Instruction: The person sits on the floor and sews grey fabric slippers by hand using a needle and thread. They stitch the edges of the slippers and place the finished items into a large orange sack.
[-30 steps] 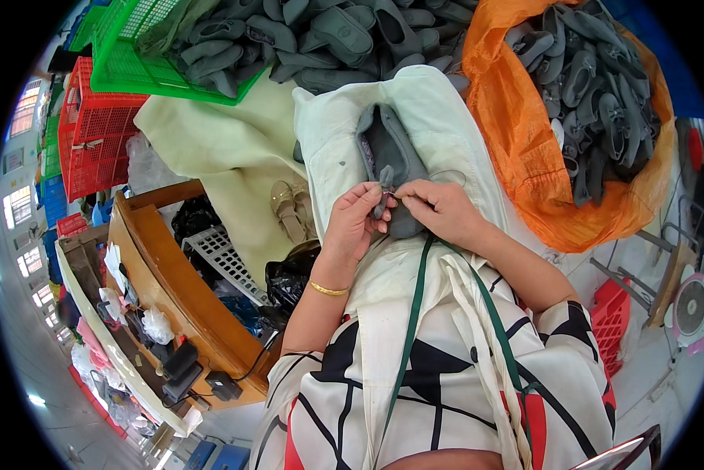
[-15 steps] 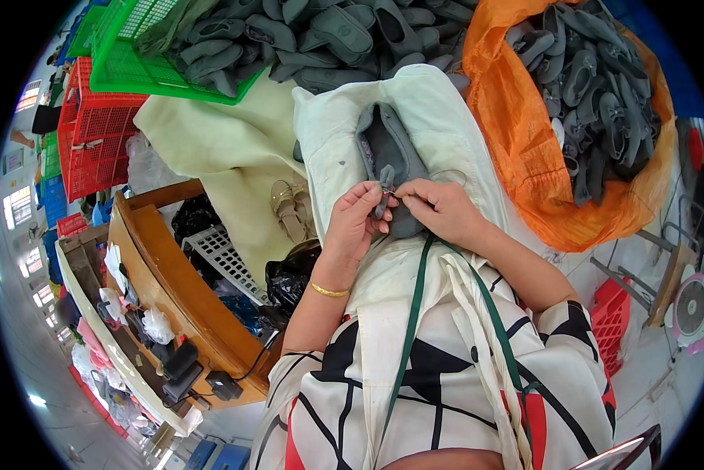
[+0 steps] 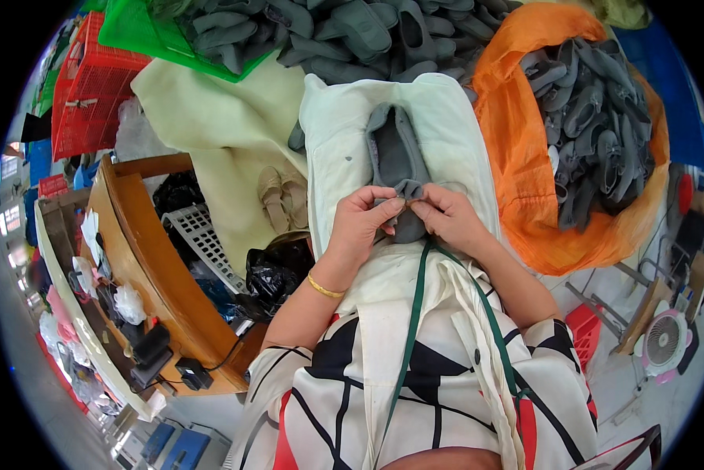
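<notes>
Left hand (image 3: 366,222) and right hand (image 3: 450,219) pinch the small bow (image 3: 409,189) on a dark gray shoe (image 3: 399,157), open-topped, soft-looking and round-toed, lying toe-nearest on a white cushion (image 3: 463,157); beyond, similar shoes (image 3: 361,33) lie heaped.

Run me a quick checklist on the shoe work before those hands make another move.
1. Left hand on the small grey fabric piece: ok, pinching it.
2. Right hand grip: cannot tell; it is closed beside the same piece, but what it pinches is hidden.
3. Grey shoe supported: ok, resting on the white cushion, opening upward.
4. Fabric piece fastened to the shoe: cannot tell, the hands cover that spot.
5. Needle or thread at the piece: cannot tell, too small to make out.
6. Orange sack clear of the right hand: ok, standing apart.
</notes>
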The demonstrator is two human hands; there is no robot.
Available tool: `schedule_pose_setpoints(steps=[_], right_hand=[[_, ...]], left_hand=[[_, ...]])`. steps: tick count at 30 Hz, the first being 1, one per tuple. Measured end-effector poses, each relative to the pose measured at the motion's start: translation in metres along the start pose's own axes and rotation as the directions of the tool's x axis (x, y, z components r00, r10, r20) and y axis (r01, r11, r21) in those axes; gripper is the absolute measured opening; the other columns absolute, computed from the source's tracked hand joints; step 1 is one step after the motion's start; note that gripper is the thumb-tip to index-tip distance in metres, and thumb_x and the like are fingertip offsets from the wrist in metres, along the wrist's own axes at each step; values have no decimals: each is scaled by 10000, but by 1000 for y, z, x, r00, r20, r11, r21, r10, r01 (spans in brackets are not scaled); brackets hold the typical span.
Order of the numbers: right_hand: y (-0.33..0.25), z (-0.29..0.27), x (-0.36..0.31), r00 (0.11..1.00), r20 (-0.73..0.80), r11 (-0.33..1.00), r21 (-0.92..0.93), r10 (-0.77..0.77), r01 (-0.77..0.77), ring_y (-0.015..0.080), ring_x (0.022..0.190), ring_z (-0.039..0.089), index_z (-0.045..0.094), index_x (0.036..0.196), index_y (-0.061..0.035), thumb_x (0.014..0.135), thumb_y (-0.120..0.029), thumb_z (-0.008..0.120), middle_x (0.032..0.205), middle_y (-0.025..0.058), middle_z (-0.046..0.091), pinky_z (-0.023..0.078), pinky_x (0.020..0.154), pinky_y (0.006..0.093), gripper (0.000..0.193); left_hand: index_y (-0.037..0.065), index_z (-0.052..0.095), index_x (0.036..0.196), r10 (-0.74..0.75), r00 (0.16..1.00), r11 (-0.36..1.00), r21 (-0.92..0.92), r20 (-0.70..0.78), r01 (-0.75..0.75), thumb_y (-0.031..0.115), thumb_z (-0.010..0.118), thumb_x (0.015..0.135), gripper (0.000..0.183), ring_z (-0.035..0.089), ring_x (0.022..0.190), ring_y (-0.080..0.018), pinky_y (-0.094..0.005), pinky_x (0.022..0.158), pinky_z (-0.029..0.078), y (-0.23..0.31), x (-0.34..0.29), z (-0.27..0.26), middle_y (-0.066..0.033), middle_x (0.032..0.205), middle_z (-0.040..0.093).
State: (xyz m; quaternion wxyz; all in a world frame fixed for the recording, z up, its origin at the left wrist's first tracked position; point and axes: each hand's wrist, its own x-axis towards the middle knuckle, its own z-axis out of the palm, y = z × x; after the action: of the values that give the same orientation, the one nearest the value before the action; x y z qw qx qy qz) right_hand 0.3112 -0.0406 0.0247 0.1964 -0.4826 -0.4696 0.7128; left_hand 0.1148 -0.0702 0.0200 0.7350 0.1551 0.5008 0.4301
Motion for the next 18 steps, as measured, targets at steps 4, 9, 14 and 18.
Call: schedule_pose_setpoints(steps=[4,9,14,18], right_hand=[[0,4,3,1000,-4,1000,26,-10,10,43,620,483,603,973,-37,976,-115,561,723,-31,538,412,565,221,89],[-3,9,6,999,-26,999,28,28,-27,50,621,507,598,1001,-31,975,-109,563,740,-25,556,431,571,228,90],[-7,11,7,997,-29,997,-42,-72,70,52,655,519,545,1136,-31,959,-134,578,792,-11,574,444,594,228,207],[-10,10,7,981,-13,976,95,-196,196,54,682,526,485,1241,-29,946,-146,579,831,2,587,448,605,237,331]], left_hand=[[49,668,980,-36,999,999,-10,-10,36,65,728,861,135,625,690,-100,-231,552,499,1,1,-1,-46,852,695],[39,679,968,-36,999,999,-26,4,36,58,739,851,133,624,667,-98,-232,548,502,-1,3,-3,-49,844,693],[28,686,964,-5,1000,999,-42,19,6,52,740,849,130,617,642,-97,-230,541,508,-4,4,-4,-51,831,692],[17,686,968,7,1000,1000,14,8,-7,65,738,855,133,607,634,-86,-217,538,495,-3,2,-3,-46,813,686]])
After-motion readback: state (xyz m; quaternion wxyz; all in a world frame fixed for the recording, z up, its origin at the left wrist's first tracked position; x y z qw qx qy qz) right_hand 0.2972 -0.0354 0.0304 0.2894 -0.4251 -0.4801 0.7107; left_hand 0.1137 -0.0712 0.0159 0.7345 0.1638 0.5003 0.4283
